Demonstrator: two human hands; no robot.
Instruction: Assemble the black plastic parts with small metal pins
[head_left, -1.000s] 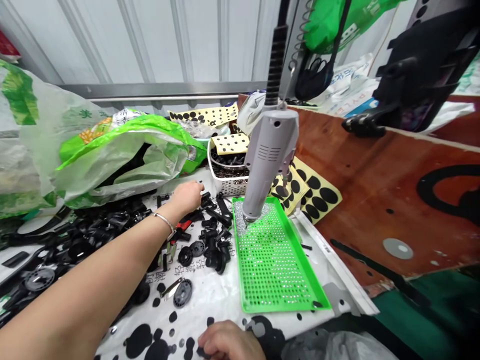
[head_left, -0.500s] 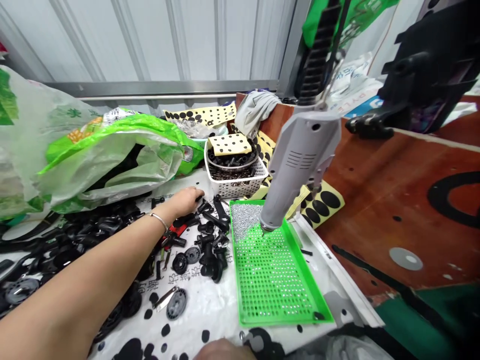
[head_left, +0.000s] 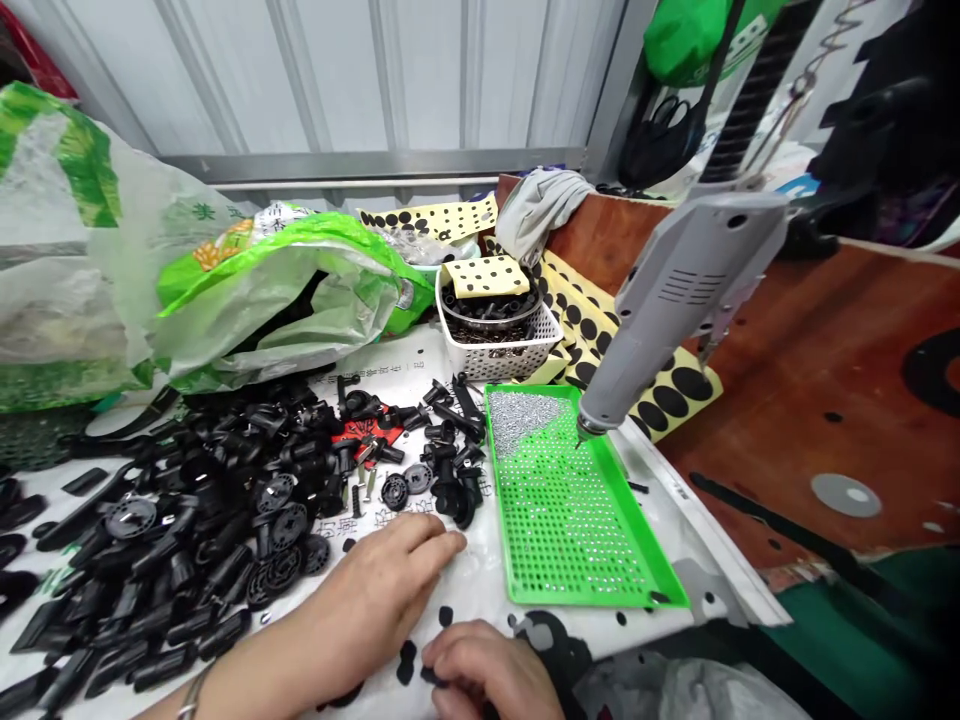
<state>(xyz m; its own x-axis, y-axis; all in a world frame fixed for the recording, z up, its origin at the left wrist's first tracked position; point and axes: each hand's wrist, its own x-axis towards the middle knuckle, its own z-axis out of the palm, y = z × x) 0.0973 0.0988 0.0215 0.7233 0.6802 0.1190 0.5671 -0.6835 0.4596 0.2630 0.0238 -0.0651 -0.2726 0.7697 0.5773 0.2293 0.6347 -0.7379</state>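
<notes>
Right hand: bare right hand [head_left: 499, 668] low at the near edge, fingers curled in; a small dark piece [head_left: 432, 676] shows at its fingertips, but whether it is grasped I cannot tell.
Left hand: bare left hand [head_left: 382, 580] with a silver bracelet [head_left: 193, 690] at the wrist, just beyond and left of the right; fingers bent, palm down, underside hidden, so its grip cannot be told.
Table: black-spotted white sheet [head_left: 480, 562] under both hands.
Tray: shallow green perforated plastic tray [head_left: 585, 598] right of the left hand, loose silver screws [head_left: 521, 420] heaped in its far left corner.
Parts: sprawling pile of black plastic parts [head_left: 187, 540] left of and beyond the left hand.
Driver: grey electric screwdriver [head_left: 667, 300] tilted, its tip over the tray.
Basket: white perforated plastic basket [head_left: 487, 362] behind the tray.
Bag: green-and-clear plastic bag [head_left: 322, 300] beyond the pile.
Wall: pale ribbed metal wall [head_left: 337, 80] at the back.
</notes>
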